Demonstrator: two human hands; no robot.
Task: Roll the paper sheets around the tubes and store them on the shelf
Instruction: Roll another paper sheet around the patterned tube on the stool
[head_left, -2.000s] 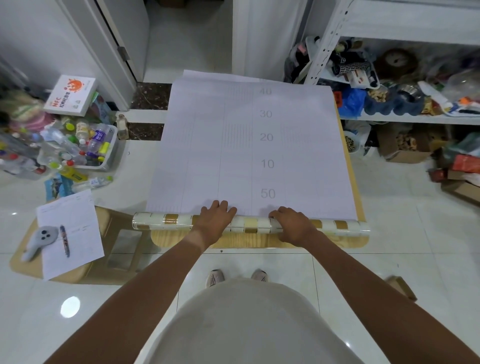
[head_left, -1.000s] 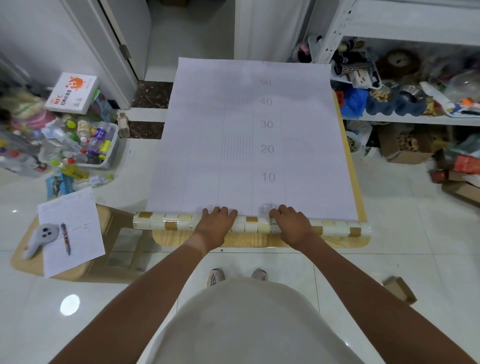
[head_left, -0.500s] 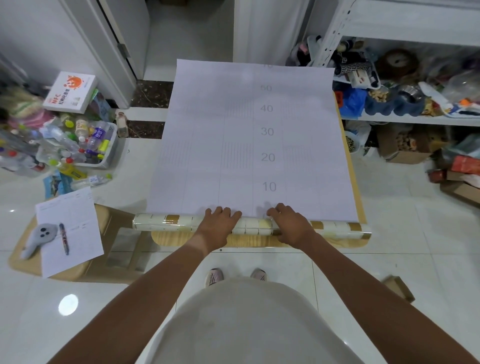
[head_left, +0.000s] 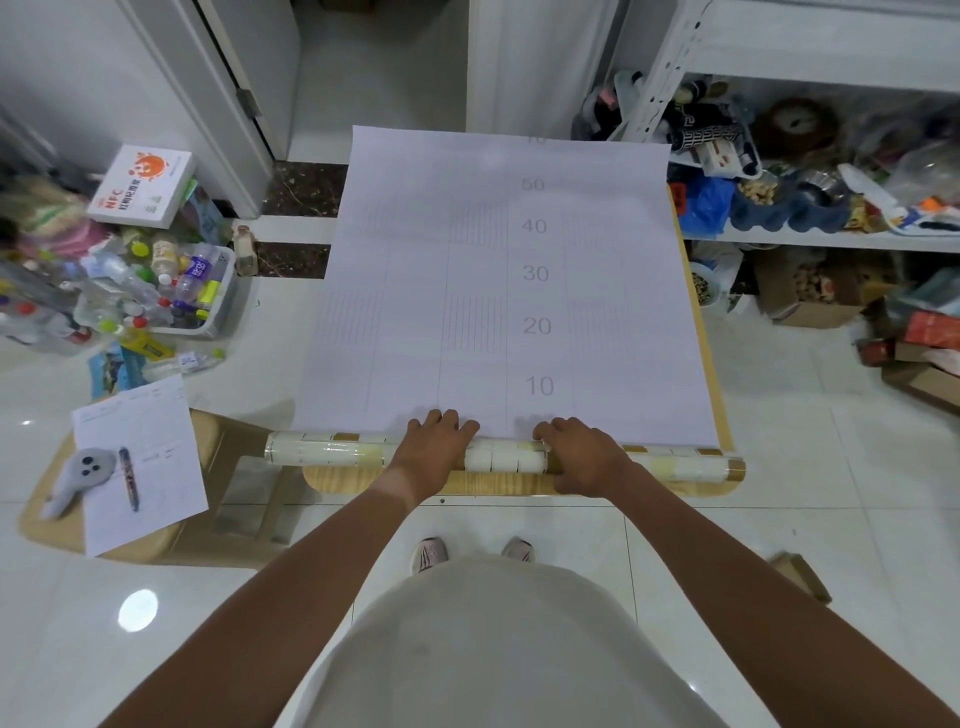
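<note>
Resting on the long white-and-gold patterned tube (head_left: 332, 453) at the wooden table's (head_left: 519, 483) near edge, left hand (head_left: 435, 448) and right hand (head_left: 582, 456) curled their fingers over it, against the large white numbered paper sheet (head_left: 498, 291).

Single head-worn view, looking steeply down, forward, over table (head_left: 519, 484)

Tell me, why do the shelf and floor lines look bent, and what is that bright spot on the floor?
Head view: the wide-angle lens bows the shelf post and the tile joints toward the edges. The bright spot is a lamp's glare on the glossy floor tiles. The paper sheet is evenly lit, its far numbers faint.
</note>
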